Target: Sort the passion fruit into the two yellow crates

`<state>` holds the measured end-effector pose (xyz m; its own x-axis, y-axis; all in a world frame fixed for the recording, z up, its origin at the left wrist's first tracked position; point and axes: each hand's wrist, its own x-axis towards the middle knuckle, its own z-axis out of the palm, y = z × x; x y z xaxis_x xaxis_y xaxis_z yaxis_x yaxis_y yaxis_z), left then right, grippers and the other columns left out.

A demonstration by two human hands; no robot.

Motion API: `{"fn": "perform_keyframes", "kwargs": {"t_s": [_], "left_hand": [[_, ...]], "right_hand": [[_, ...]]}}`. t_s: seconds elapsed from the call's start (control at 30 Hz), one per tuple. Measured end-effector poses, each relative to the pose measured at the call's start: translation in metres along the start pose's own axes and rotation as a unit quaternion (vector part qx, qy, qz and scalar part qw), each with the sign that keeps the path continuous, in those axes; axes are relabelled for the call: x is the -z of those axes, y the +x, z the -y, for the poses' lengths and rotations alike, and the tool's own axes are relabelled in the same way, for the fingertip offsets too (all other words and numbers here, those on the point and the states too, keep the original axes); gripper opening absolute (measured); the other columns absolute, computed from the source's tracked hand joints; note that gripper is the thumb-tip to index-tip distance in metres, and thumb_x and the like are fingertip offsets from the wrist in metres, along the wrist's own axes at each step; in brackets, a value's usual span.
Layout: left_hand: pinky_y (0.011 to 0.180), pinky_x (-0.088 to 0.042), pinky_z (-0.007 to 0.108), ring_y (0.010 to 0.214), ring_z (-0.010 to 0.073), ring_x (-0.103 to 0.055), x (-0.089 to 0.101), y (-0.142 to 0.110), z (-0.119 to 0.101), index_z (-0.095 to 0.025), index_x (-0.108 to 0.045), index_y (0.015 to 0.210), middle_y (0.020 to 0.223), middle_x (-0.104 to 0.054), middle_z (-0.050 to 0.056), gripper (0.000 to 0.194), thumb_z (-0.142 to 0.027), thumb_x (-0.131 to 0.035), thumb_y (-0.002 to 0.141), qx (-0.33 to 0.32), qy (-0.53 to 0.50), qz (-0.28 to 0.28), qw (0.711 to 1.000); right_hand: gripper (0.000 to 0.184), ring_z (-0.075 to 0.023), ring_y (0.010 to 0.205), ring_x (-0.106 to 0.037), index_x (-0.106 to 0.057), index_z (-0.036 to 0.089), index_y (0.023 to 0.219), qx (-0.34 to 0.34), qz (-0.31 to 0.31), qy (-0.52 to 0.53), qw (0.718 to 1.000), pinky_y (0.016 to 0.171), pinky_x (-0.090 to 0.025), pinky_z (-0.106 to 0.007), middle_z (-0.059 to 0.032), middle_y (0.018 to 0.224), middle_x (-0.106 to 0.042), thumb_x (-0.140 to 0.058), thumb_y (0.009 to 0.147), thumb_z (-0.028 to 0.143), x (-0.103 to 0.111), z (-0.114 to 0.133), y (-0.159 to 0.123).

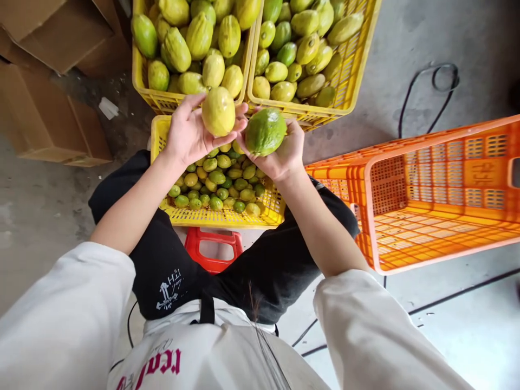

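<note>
My left hand (187, 132) cradles a yellow lemon (218, 111), with fingers and thumb spread partly around it. Beside it, my right hand (290, 157) holds a green lemon (266, 131) that rests on the fingers. The fingertips of both hands come close together between the two fruits. Below the hands, a yellow crate (223, 218) holds many small green and yellow lemons (217, 177); my hands and forearms hide part of it. Larger lemons (199, 35) fill the back left crate (140, 81).
At the back right stands another yellow crate (359, 67) of lemons. An orange crate (376, 216) lies on its side at my right. Cardboard boxes (44, 116) are at the left. A red stool (211, 265) shows between my legs. A black cable (402, 111) loops over the floor.
</note>
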<state>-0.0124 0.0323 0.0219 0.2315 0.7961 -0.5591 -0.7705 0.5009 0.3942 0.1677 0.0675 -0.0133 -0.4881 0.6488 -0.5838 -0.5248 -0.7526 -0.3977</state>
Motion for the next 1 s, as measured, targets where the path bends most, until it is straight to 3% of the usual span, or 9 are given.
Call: {"fn": "perform_keyframes", "kwargs": {"t_s": [0.1, 0.17, 0.23, 0.37, 0.5, 0.63, 0.8, 0.9, 1.0], "left_hand": [[0.049, -0.053, 0.02, 0.055, 0.0142, -0.064, 0.003, -0.004, -0.006, -0.017, -0.059, 0.119, 0.073, -0.065, 0.004, 0.053, -0.057, -0.028, 0.103, -0.025, -0.023, 0.01, 0.999], [0.049, -0.052, 0.019, 0.057, 0.0143, -0.064, 0.005, -0.005, -0.006, -0.022, -0.06, 0.118, 0.07, -0.063, 0.002, 0.052, -0.062, -0.032, 0.101, -0.032, -0.032, -0.011, 0.999], [0.052, -0.053, 0.019, 0.063, 0.0153, -0.068, 0.006, -0.004, -0.002, -0.024, -0.061, 0.117, 0.076, -0.068, 0.003, 0.045, -0.057, -0.033, 0.101, -0.028, -0.035, -0.02, 0.999], [0.043, -0.044, 0.02, 0.047, 0.0117, -0.057, 0.005, 0.005, 0.016, -0.022, -0.063, 0.101, 0.068, -0.065, 0.001, 0.03, -0.04, -0.038, 0.097, -0.012, -0.023, -0.003, 1.0], [0.037, -0.036, 0.022, 0.037, 0.0099, -0.044, 0.009, 0.018, 0.032, -0.022, -0.061, 0.087, 0.056, -0.055, -0.001, 0.027, -0.046, -0.051, 0.092, 0.004, 0.015, 0.002, 1.0], [0.044, -0.046, 0.024, 0.048, 0.0145, -0.057, 0.013, 0.025, 0.034, -0.021, -0.062, 0.095, 0.062, -0.059, 0.001, 0.037, -0.055, -0.049, 0.092, 0.004, 0.004, -0.023, 1.0], [0.058, -0.055, 0.024, 0.067, 0.0169, -0.068, 0.011, 0.017, 0.018, -0.018, -0.063, 0.104, 0.076, -0.065, 0.005, 0.038, -0.042, -0.033, 0.097, -0.006, -0.008, -0.025, 1.0], [0.063, -0.057, 0.024, 0.082, 0.0198, -0.073, 0.01, 0.01, 0.011, -0.021, -0.062, 0.113, 0.082, -0.067, 0.005, 0.039, -0.047, -0.038, 0.099, -0.012, 0.011, -0.053, 0.998], [0.062, -0.057, 0.023, 0.089, 0.0218, -0.074, 0.011, 0.007, 0.01, -0.025, -0.062, 0.118, 0.085, -0.069, 0.005, 0.041, -0.057, -0.044, 0.098, -0.011, 0.022, -0.081, 0.996]], "right_hand": [[0.026, -0.0181, 0.083, -0.069, -0.063, 0.029, 0.094, -0.012, 0.087, 0.06, 0.994, 0.066, -0.062, -0.03, -0.0007, 0.085, -0.072, -0.055, 0.083, 0.051, 0.004, 0.01, -0.005], [0.031, -0.016, 0.072, -0.065, -0.061, 0.027, 0.091, -0.032, 0.138, 0.086, 0.986, 0.063, -0.062, -0.027, -0.0012, 0.081, -0.069, -0.055, 0.084, 0.057, 0.007, 0.013, -0.009], [0.038, -0.0153, 0.066, -0.062, -0.059, 0.027, 0.087, -0.038, 0.159, 0.085, 0.983, 0.064, -0.063, -0.028, -0.0018, 0.079, -0.066, -0.049, 0.088, 0.063, 0.007, 0.014, -0.012], [0.038, -0.0156, 0.068, -0.064, -0.059, 0.027, 0.088, -0.044, 0.105, 0.07, 0.991, 0.06, -0.061, -0.026, -0.0014, 0.079, -0.066, -0.037, 0.094, 0.058, 0.0, 0.005, -0.016], [0.038, -0.0115, 0.059, -0.06, -0.057, 0.026, 0.086, -0.056, 0.031, 0.066, 0.996, 0.052, -0.054, -0.02, 0.0025, 0.072, -0.065, -0.031, 0.098, 0.051, -0.001, -0.009, -0.008], [0.034, -0.0173, 0.075, -0.068, -0.06, 0.027, 0.09, -0.031, -0.017, 0.058, 0.998, 0.067, -0.062, -0.032, 0.0012, 0.074, -0.067, -0.031, 0.091, 0.045, 0.004, -0.01, 0.0], [0.028, -0.0276, 0.1, -0.07, -0.06, 0.025, 0.101, -0.004, 0.048, 0.07, 0.996, 0.083, -0.062, -0.05, -0.0058, 0.087, -0.073, -0.043, 0.088, 0.042, 0.006, 0.003, -0.006], [0.038, -0.0218, 0.098, -0.068, -0.06, 0.022, 0.106, 0.013, 0.084, 0.058, 0.995, 0.082, -0.061, -0.041, -0.0073, 0.096, -0.075, -0.03, 0.096, 0.041, 0.005, 0.007, -0.011], [0.045, -0.0161, 0.083, -0.064, -0.062, 0.025, 0.098, -0.013, 0.093, 0.044, 0.995, 0.071, -0.058, -0.028, -0.0025, 0.089, -0.073, -0.031, 0.095, 0.059, 0.004, 0.005, -0.012]]}}
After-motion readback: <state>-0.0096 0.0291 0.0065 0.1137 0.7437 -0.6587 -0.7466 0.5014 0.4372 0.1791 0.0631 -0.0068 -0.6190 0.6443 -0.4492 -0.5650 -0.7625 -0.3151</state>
